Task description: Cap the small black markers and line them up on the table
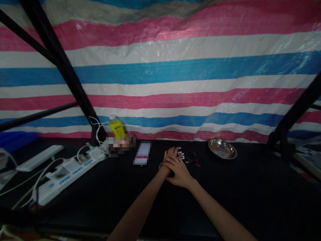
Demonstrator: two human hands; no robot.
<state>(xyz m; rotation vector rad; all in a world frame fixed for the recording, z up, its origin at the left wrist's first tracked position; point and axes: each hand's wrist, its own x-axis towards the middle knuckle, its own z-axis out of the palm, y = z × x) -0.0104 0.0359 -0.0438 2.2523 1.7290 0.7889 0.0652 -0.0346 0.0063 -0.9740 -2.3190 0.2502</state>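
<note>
My left hand lies on the black table with its fingers stretched forward, and they look open. Across its back rests my right hand, flat, fingers extended to the left. Part of the left hand is hidden beneath the right one. A pale curved edge shows beside my left wrist; what it belongs to is covered. Touching or just right of the left fingertips are several small shiny silver pieces. Small dark pieces, some with red parts, lie farther right, too small to name.
A round metal dish stands at the back right. Left of my hands are a pixelated flat white item, a yellow bottle and a white power strip with cables. Black metal posts and a striped sheet bound the table.
</note>
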